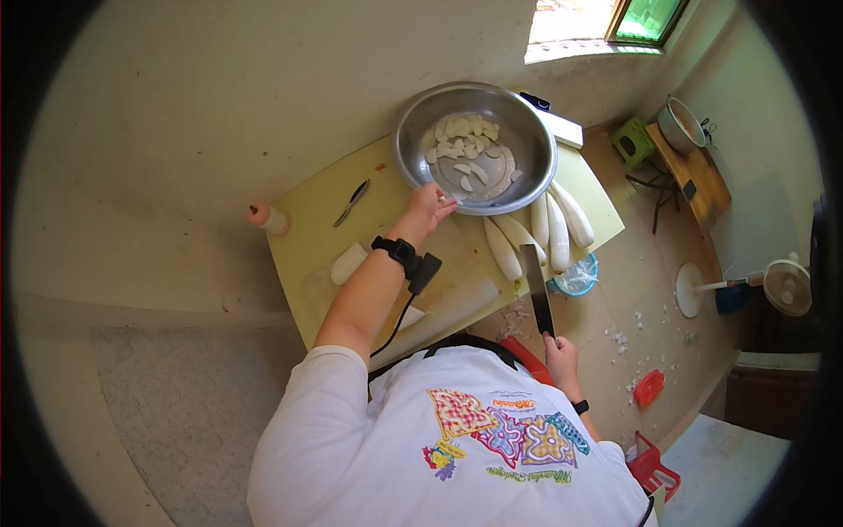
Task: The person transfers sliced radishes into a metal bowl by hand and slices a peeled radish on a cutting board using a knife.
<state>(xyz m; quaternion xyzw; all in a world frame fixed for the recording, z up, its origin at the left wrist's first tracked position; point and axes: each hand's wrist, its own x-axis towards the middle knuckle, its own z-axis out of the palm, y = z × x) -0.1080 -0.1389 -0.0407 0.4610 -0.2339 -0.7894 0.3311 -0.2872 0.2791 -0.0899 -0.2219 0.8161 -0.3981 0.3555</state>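
My left hand [428, 209] is over the near rim of a large metal basin [413, 167], its fingers closed on a small white vegetable slice. Inside the basin lie many white slices [465, 132], some heaped and some scattered. My right hand [562, 358] grips the handle of a long-bladed kitchen knife [537, 294], its blade pointing toward the table's right side. Several peeled long white vegetables, like daikon [559, 230], lie beside the basin, close to the blade tip. Partly behind my left forearm, a cut white piece [349, 263] rests on the cutting board [457, 281].
A peeler [352, 203] lies on the yellowish table [307, 206], with a pink-topped bottle [269, 218] at its left edge. Below the right edge stands a blue bucket [577, 277]. White scraps litter the floor near a red plastic item [649, 387]. A fan [786, 285] stands farther right.
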